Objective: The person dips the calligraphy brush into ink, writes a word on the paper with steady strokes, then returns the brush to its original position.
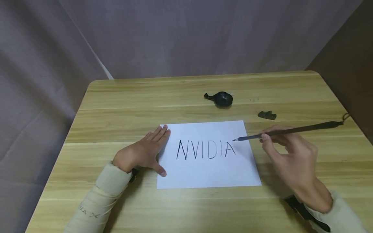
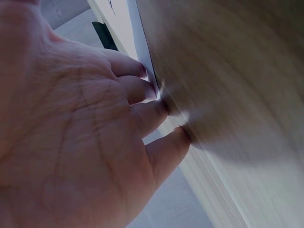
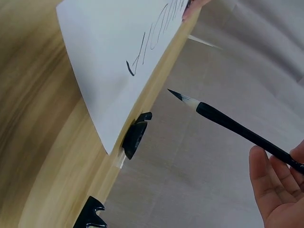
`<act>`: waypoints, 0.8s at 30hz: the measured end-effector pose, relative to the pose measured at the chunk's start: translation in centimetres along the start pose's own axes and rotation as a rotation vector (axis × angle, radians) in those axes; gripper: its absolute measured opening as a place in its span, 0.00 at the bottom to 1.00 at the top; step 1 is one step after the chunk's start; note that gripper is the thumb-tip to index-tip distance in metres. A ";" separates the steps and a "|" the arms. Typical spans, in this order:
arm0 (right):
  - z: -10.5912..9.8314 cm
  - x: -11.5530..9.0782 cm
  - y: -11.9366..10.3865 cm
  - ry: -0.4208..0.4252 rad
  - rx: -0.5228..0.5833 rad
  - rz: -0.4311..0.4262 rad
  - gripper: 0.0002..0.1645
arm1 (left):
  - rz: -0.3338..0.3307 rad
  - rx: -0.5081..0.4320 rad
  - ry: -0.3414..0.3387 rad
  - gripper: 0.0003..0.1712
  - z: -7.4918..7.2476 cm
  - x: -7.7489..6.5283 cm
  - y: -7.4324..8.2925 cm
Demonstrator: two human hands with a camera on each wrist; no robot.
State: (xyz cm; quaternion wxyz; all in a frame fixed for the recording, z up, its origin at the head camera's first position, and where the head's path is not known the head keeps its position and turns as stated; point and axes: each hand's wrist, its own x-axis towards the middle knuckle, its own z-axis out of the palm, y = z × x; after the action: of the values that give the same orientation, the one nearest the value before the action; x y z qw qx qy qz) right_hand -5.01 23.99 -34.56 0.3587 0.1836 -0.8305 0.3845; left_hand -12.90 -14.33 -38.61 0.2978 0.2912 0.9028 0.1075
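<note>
My right hand point(image 1: 294, 158) pinches a dark calligraphy brush point(image 1: 303, 128) by its handle. The brush slants, its black-tipped bristles point(image 3: 183, 97) held over the right part of a white sheet of paper point(image 1: 204, 174); in the right wrist view the tip is apart from the sheet. Thin black letters point(image 1: 205, 149) on the paper read NVIDIA. At the sheet's left edge my left hand point(image 1: 144, 149) rests with fingers extended and thumb spread, fingertips on the paper's border. The left wrist view shows the palm point(image 2: 76, 123) and the fingertips at the tabletop.
Behind the paper lies a black gourd-shaped dish point(image 1: 222, 99) with a short spout-like stem. A small dark brush rest point(image 1: 267, 115) with a notched top sits to its right. The wooden table point(image 1: 116, 106) ends at a grey curtain point(image 1: 186, 38).
</note>
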 end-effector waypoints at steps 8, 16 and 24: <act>-0.6 -0.5 -0.6 -0.014 -0.089 -0.008 0.29 | 0.011 -0.012 -0.004 0.85 0.1 0.2 0.1; -0.9 -0.6 -1.4 0.007 -0.112 -0.103 0.35 | -0.004 -0.021 -0.007 0.84 0.1 0.2 0.4; -0.3 -0.3 -1.0 0.100 -0.070 -0.364 0.25 | -0.012 -0.009 0.002 0.85 0.1 -0.1 0.2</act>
State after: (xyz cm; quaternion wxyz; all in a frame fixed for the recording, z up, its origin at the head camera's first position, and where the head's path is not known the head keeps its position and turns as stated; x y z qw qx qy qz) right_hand -4.11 23.54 -34.10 0.4695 0.2989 -0.7776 0.2925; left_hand -12.65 -14.24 -38.60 0.2987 0.2845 0.9043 0.1102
